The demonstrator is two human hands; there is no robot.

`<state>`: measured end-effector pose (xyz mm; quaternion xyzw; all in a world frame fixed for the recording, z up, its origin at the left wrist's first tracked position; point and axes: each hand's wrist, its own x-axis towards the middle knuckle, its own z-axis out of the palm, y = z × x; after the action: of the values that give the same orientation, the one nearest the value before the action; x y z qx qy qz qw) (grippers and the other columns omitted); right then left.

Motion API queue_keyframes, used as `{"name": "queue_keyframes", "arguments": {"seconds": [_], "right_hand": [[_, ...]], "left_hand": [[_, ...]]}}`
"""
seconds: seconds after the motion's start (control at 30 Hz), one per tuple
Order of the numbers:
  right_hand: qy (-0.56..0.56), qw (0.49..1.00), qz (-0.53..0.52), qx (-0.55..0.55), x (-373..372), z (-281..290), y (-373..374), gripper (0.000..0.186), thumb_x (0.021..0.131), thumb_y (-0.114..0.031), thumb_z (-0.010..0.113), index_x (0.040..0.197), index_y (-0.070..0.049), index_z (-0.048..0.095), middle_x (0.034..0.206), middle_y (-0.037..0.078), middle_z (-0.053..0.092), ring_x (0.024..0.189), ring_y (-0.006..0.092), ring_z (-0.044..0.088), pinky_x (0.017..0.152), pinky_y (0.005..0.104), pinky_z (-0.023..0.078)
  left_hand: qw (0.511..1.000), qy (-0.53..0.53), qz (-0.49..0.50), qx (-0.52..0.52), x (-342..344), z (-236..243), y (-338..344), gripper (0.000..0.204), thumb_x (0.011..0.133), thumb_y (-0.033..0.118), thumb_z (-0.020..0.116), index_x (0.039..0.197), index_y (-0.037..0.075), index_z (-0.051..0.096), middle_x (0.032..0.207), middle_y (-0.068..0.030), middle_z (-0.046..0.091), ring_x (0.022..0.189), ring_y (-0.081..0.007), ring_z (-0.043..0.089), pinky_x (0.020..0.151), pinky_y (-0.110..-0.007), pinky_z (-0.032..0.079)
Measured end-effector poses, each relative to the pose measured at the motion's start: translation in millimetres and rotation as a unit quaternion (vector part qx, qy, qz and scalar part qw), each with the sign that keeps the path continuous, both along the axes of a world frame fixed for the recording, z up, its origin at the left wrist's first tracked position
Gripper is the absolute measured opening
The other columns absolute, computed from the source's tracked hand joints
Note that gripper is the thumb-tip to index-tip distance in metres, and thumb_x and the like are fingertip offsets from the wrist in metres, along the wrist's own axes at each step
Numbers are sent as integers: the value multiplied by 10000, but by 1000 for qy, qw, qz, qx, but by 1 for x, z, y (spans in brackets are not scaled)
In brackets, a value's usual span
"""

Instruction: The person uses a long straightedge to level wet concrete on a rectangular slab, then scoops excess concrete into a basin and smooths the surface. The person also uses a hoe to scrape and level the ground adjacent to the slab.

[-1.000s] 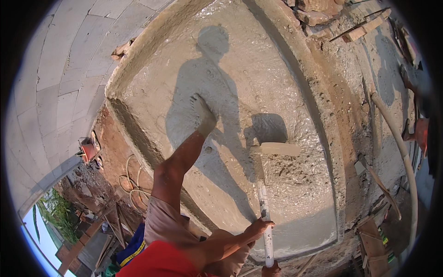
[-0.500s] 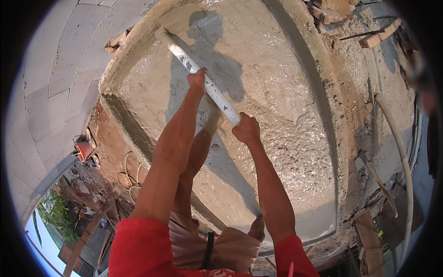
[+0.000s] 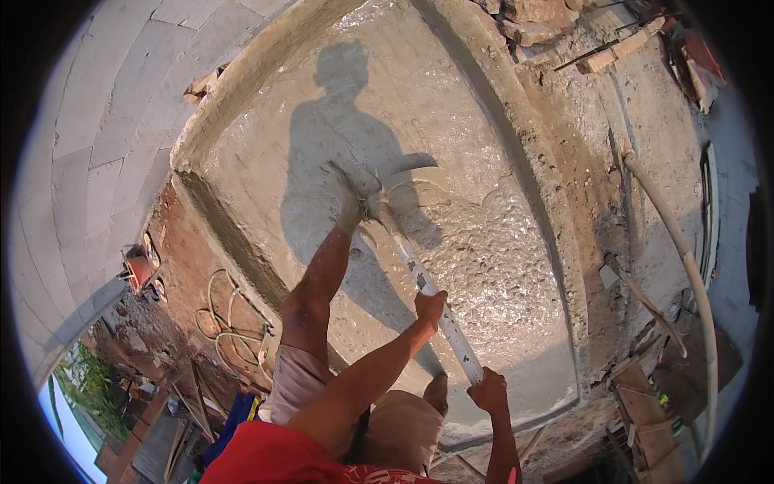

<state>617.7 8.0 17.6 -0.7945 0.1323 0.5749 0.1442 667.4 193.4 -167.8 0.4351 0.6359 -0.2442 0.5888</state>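
Observation:
My left hand (image 3: 430,310) is closed round the white handle of a long hoe (image 3: 421,278), about midway along. Lower down, toward the handle's end, my right hand (image 3: 488,391) grips it too. The handle's paint is chipped, and its far end is coated in grey mortar. A mortar-smeared blade (image 3: 417,184) shows at that end, partly sunk in the wet grey mix (image 3: 500,274). This mix fills a broad, low-walled trough (image 3: 536,153). One bare leg of mine stands in it, the foot largely hidden, close to the hoe's head.
A grey block wall (image 3: 105,153) rises on the left. Beside it are a reddish container (image 3: 139,273) and a coiled hose (image 3: 211,310). To the right lie a wooden-handled tool (image 3: 645,302) and a thick curved pipe (image 3: 681,242). Stones (image 3: 536,20) sit at the far right.
Both hands have drawn the hoe back toward me and rightward. Its head, earlier near the trough's far left wall, is now near the middle, and the blade shows.

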Motion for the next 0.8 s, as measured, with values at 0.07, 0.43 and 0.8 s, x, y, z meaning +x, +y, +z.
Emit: {"name": "queue_keyframes", "arguments": {"seconds": [0.07,0.43,0.8], "right_hand": [[36,998,-18,-57,-61,39,-32,411,655,-184,711,1004,12,621,872,249,698,878,440,684,821,491,540],[50,991,-71,-98,-134,90,12,456,633,-196,748,1034,-36,598,871,228,682,873,410,670,822,497,524],[-196,966,13,170,178,-68,312,413,717,-176,745,1033,29,576,895,223,689,879,377,701,808,466,558]], "left_hand": [[997,30,-21,-68,-59,26,-45,268,792,117,743,953,-24,581,769,-118,626,617,-234,629,541,-400,513],[979,13,144,-142,-98,91,-5,234,761,55,745,900,47,557,682,-71,561,560,-199,589,507,-349,504],[967,-213,136,30,191,-17,356,170,879,169,643,903,35,542,657,-66,542,517,-187,547,498,-333,495]]}}
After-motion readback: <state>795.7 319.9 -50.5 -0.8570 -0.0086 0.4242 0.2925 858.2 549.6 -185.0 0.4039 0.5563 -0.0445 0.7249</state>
